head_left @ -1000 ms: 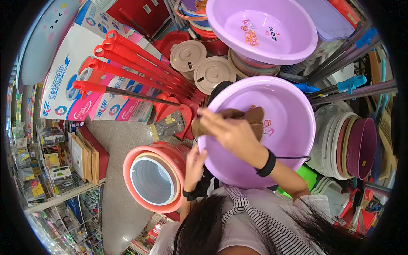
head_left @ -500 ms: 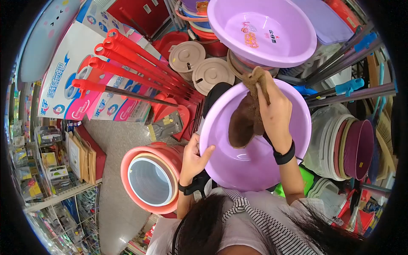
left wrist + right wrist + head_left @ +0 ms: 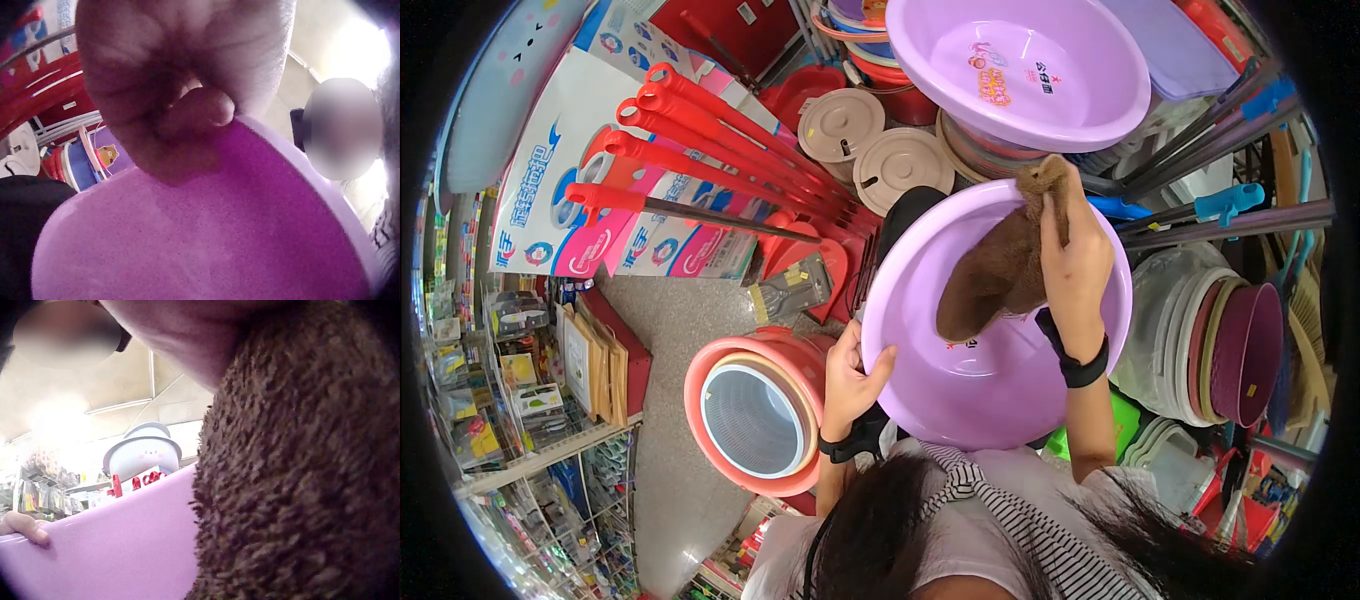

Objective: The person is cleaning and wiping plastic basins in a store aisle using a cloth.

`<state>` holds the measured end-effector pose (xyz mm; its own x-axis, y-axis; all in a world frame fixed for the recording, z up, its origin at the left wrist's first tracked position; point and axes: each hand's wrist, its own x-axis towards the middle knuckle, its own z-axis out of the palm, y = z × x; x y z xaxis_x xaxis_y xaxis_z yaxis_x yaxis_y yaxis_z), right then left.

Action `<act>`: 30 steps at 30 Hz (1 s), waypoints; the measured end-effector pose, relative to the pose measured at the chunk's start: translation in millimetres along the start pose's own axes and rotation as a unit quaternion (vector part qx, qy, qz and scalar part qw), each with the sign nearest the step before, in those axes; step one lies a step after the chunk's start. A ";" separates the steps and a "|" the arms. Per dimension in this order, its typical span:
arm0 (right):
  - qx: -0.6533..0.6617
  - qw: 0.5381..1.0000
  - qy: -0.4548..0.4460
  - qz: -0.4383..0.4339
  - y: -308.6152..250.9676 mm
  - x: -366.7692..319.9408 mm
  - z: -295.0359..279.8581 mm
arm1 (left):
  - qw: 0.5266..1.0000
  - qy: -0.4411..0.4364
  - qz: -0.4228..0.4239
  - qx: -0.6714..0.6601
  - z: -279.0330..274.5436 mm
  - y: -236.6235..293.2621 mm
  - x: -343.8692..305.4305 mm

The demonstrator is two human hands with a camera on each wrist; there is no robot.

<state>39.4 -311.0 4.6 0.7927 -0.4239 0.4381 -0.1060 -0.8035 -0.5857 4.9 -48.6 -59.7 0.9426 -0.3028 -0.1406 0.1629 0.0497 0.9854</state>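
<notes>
A purple basin is tilted in front of the person's body. The left hand grips its left rim, thumb on the inner side; in the left wrist view the same hand covers part of the basin's edge. At the basin's far right rim, the right hand pinches the upper end of a brown fuzzy cloth, which hangs down inside the basin. Close to the right wrist camera the cloth fills much of the view, beside the basin wall.
Another purple basin stands beyond, near two lidded beige buckets. Red handles lean at the left above nested baskets. Stacked pots and poles stand at the right, shelves at the far left.
The right hand has moved from the basin's left side to its far right rim, drawing the brown cloth along. The left hand stays at the left rim.
</notes>
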 end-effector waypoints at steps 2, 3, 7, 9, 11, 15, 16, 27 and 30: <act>0.006 1.000 0.016 0.000 7.4 0.8 -6.1 | 1.000 -0.030 -0.004 0.005 -1.3 4.6 1.8; 0.017 1.000 0.003 0.012 11.4 -1.7 -5.4 | 0.999 -0.033 -0.004 0.004 -1.0 6.9 3.5; 0.059 0.998 -0.023 -0.023 9.4 -4.2 1.5 | 0.996 -0.076 0.039 0.039 -16.6 9.2 23.4; 0.052 0.994 -0.019 -0.091 9.7 -5.3 6.2 | 0.996 -0.077 0.015 0.051 -21.9 14.4 37.6; 0.062 0.990 -0.071 -0.107 7.0 -4.4 5.9 | 0.993 -0.090 0.019 0.076 -27.2 10.2 42.0; 0.069 0.983 -0.109 -0.132 -11.0 -4.4 10.5 | 0.992 -0.091 0.078 0.046 -29.0 17.9 54.1; 0.086 0.979 -0.106 -0.151 -10.5 -4.4 16.3 | 0.993 -0.075 0.078 0.051 -31.1 18.7 48.9; -0.010 0.999 0.008 -0.034 -7.3 1.8 -2.4 | 0.993 0.114 0.022 0.003 -15.7 9.7 -6.4; 0.014 1.000 -0.005 0.009 -2.1 -5.9 -2.8 | 0.987 0.154 0.039 0.013 -3.0 8.4 -18.3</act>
<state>33.3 -308.0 5.1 0.7964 -0.4341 0.4209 -0.1034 -0.7836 -0.6125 -10.1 -39.9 -49.1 0.9966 0.0059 -0.0820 0.0817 0.0363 0.9960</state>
